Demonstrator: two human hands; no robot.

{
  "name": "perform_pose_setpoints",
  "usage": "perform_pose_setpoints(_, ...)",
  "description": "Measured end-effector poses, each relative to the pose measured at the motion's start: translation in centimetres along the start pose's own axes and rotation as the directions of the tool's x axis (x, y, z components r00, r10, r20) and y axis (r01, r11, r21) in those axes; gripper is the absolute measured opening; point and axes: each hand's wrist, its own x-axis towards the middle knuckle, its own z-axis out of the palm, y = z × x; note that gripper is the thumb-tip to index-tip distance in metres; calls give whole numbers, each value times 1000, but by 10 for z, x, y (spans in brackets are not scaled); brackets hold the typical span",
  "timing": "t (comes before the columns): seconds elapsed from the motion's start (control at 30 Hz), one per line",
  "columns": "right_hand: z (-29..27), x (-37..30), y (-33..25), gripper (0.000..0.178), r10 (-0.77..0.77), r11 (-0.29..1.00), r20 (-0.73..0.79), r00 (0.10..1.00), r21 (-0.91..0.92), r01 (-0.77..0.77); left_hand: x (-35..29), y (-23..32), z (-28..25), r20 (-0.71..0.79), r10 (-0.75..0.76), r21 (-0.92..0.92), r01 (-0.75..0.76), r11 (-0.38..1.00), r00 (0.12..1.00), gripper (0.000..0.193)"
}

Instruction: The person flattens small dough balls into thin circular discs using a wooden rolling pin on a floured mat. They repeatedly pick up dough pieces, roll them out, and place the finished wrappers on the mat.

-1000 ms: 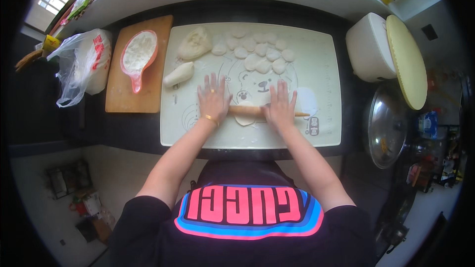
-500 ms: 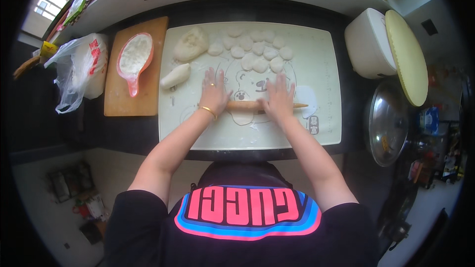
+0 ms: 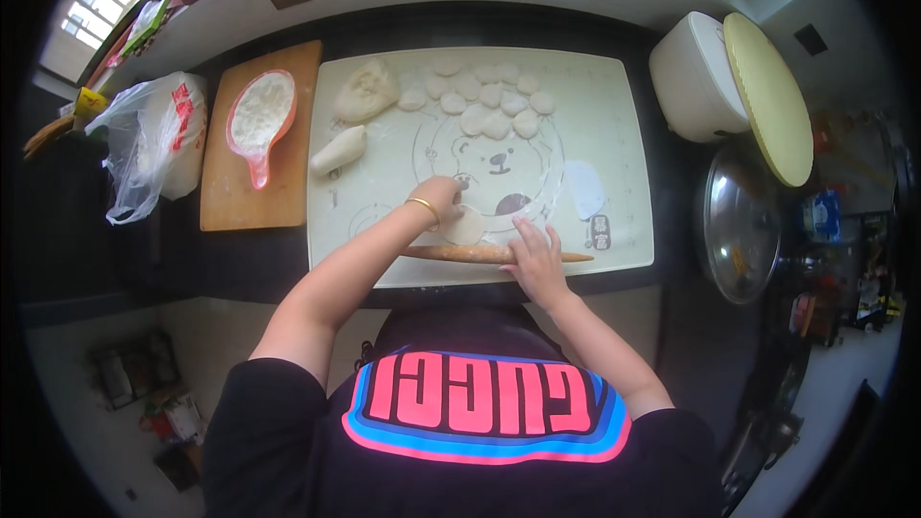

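Observation:
A thin round dough wrapper [image 3: 464,226] lies flat on the pale mat [image 3: 614,105]. My left hand [image 3: 441,196] has its fingers bent together at the wrapper's far left edge, pinching it; the fingertips are partly hidden. Just on the near side of the wrapper, a wooden rolling pin [image 3: 465,254] with tapered ends lies crosswise. My right hand [image 3: 539,264] rests over its right part, holding it with the fingers pointing forward. Several small flattened dough pieces [image 3: 494,122] are grouped at the mat's far middle. A large dough lump [image 3: 367,89] and a dough roll [image 3: 340,150] sit at its left.
To the left, a wooden board [image 3: 223,201] carries a pink-handled scoop of white flour [image 3: 261,120], beside a plastic bag [image 3: 158,149]. A white scraper [image 3: 584,189] lies on the mat's right. Beyond stand a white bin [image 3: 693,77], a round yellowish lid [image 3: 767,101] and a glass lid [image 3: 739,225].
The rolling pin has come toward me, off the dough wrapper, with my right hand. My left hand has left the pin and its fingers have closed at the wrapper's edge.

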Motion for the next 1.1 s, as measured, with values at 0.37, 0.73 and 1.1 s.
perform_pose_setpoints(0.37,26,35,-20,57,184,978,-48,982,-87,-187,-64,-38,23,-513,39,278,123,953,857,65)
perform_pose_setpoints(0.73,35,47,-20,56,322,931,-147,935,-129,-341,-25,-48,4,-528,214,147,-160,976,822,59)
perform_pose_setpoints(1.1,35,46,-10,54,328,938,-159,931,-64,-341,-13,-48,2,-516,279,150,-236,960,810,62)
